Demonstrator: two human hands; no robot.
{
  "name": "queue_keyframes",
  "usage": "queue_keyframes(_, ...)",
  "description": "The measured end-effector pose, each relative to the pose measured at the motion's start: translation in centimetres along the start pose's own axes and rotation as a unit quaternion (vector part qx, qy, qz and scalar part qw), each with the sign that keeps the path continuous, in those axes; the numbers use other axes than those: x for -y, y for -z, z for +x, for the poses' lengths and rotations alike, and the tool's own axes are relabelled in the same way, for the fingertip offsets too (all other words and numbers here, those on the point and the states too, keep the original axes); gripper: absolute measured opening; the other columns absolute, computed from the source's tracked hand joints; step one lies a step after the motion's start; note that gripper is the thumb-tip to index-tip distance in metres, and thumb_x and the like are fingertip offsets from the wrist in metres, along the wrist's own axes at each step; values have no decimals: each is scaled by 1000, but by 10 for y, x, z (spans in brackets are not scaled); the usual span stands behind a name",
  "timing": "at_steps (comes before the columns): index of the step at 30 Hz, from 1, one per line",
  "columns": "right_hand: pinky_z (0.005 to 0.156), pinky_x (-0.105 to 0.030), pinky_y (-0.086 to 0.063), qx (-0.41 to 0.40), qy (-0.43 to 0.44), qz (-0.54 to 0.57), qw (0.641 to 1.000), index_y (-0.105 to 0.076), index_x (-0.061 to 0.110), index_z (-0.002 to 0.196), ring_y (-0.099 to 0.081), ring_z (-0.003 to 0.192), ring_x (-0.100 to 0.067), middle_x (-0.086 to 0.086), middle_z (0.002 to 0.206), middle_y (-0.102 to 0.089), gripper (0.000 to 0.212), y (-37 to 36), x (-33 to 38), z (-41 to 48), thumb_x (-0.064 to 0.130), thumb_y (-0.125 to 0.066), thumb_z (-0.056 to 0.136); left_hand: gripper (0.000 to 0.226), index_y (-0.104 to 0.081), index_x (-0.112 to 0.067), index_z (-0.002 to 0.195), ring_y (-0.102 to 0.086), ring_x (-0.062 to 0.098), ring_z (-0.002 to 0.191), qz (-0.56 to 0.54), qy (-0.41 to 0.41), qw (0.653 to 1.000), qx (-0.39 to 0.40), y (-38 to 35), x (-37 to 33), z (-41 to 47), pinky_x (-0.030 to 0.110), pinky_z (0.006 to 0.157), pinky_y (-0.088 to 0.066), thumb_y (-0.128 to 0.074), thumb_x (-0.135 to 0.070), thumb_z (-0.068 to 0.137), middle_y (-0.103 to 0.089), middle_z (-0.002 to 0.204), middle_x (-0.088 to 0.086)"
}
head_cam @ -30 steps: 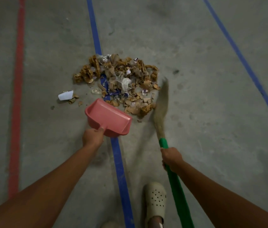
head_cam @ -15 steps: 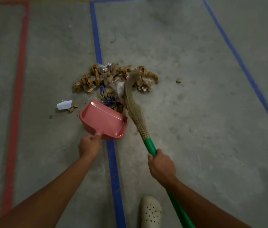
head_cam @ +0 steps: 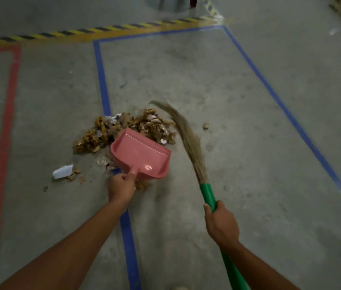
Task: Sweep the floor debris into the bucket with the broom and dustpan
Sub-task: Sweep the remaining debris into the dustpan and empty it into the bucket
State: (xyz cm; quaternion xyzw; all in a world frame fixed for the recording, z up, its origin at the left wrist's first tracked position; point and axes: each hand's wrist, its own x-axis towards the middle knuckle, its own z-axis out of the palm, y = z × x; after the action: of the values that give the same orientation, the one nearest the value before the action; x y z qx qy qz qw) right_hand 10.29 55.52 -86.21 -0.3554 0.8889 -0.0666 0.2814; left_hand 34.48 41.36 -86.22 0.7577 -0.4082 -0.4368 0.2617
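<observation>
The left hand [head_cam: 121, 186] grips the short handle of the pink plastic dustpan [head_cam: 142, 153] with curled fingers. The pan's open mouth lies against the near side of the pile of brown crumpled debris [head_cam: 123, 128] on the grey concrete floor [head_cam: 249, 164]. The right hand [head_cam: 220, 225] is closed around the green handle of the straw broom [head_cam: 188, 139], and its bristles curve just beside the right edge of the pile. A white paper scrap [head_cam: 62, 171] lies apart, to the left of the pan

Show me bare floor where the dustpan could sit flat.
Free: concrete between the broom and the right blue line, save one stray scrap. Also near the red line. Crowded: the debris pile round the dustpan.
</observation>
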Motion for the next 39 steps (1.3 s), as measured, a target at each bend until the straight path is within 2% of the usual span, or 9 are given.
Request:
queue_keyframes(5,70,-40,-58,16,-78,61,995,-53,12,97,-66,73,-27,-9,84,-63,36,16,-13,72,47,-49,98,54,-55,-12,58,-56,21,50,-6,-15,1000,27,-38,-26,23,27,49,-38,-63,-56,89,-59,52,3)
queue_keyframes(9,43,-25,-46,21,-111,34,993,-52,9,91,-64,56,-19,-8,77,-64,36,16,-19,138,44,-52,98,55,-61,-11,61,-57,18,50,9,-10,999,44,-72,-31,51,26,49,-39,-61,-59,88,-61,52,0)
queue_keyframes(12,39,-23,-43,33,-132,-15,991,-45,12,79,-62,54,-17,-6,73,-62,36,4,-16,174,42,-55,97,53,-61,-10,64,-58,21,54,14,-7,998,53,-92,-26,73,28,54,-40,-61,-56,89,-63,57,4)
queue_keyframes(15,45,-26,-51,60,-98,-99,988,-50,12,88,-66,58,-18,-6,76,-64,32,-11,-9,188,42,-57,94,54,-61,-9,61,-57,21,52,24,-10,999,48,-101,-14,83,28,51,-38,-60,-55,91,-60,54,3)
queue_keyframes(17,61,-34,-58,59,-48,-139,987,-52,15,92,-68,70,-22,-6,84,-66,30,-24,-5,186,45,-56,92,57,-62,-9,61,-58,20,53,41,-17,998,44,-98,-1,86,27,51,-37,-59,-58,90,-61,53,2)
queue_keyframes(19,68,-34,-55,59,1,-166,984,-57,16,101,-63,76,-22,-4,88,-61,32,-35,0,177,47,-54,93,60,-64,-7,67,-61,23,57,62,-23,997,46,-92,9,87,30,55,-40,-57,-61,90,-63,57,4)
queue_keyframes(27,56,-27,-44,53,76,-137,986,-55,18,105,-56,65,-14,2,79,-56,35,-57,23,123,51,-50,96,56,-61,-9,71,-59,26,60,13,9,1000,-10,-60,35,73,32,55,-44,-58,-61,90,-65,68,11)
queue_keyframes(33,61,-36,-57,-10,69,-73,995,-48,24,101,-60,63,-19,0,75,-59,30,-31,30,88,53,-46,97,46,-63,-8,74,-62,26,64,-8,-30,997,-73,-18,40,51,29,52,-40,-56,-48,96,-65,67,10)
queue_keyframes(39,62,-31,-39,-23,67,-95,993,-54,14,105,-52,69,-26,-6,80,-55,36,-4,68,130,48,-47,98,54,-60,1,70,-58,30,59,3,-8,994,-107,33,65,51,32,54,-39,-58,-47,95,-62,65,19)
